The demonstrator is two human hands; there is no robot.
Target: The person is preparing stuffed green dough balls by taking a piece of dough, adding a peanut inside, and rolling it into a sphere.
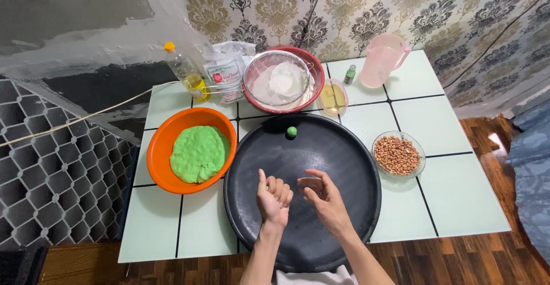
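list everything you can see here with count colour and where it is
table: one, pale green tiled top, centre
tray: one, round, black, middle of the table
dough ball: one, small, green, far part of the tray
basin: one, orange, left of the tray
dough: one lump, green, in the basin
bowl of peanuts: one, clear glass, right of the tray
red bowl: one, far side, with a sieve of white flour on it
oil bottle: one, clear, orange cap, far left
bag: one, white, beside the bottle
small bowl: one, clear, yellowish liquid
small bottle: one, green
jug: one, pink, far right
left hand: over the tray, fingers curled
right hand: over the tray, beside the left
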